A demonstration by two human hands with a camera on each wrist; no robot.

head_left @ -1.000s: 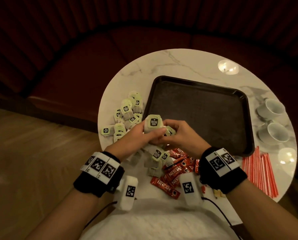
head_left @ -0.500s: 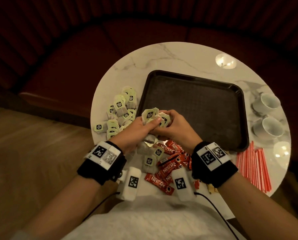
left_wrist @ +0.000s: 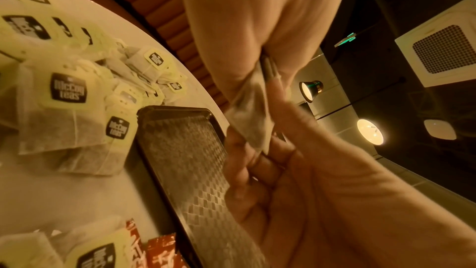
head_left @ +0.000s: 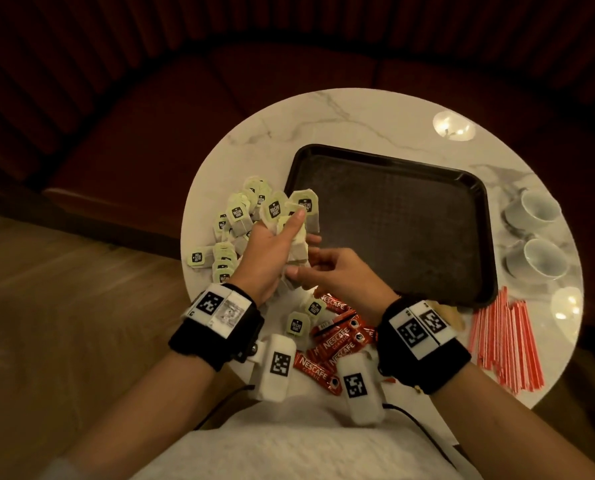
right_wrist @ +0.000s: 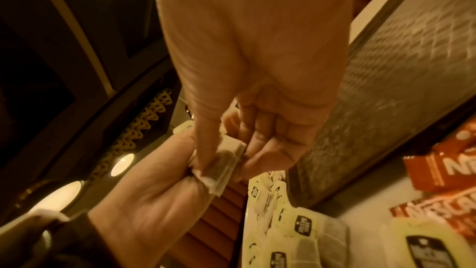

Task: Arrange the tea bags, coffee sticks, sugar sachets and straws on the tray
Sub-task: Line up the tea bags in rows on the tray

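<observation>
paper tea bags (head_left: 291, 233) stand upright in left hand (head_left: 266, 259).

- left hand (head_left: 268, 258) covers most of the held tea bags (head_left: 298, 242); count in the grip cannot be told.
- right hand (head_left: 337, 275): its fingertips sit behind the bags in the head view.
- sugar sachets: only a tan sliver (head_left: 450, 313) shows past the tray (head_left: 476, 296) corner and right wristband; cannot tell what it is.
- coffee sticks (head_left: 337, 344) partly under the wrist cameras.
- bench (head_left: 358, 112) near edge hidden by the person's lap.
- right wrist view: tray surface blurred.
</observation>
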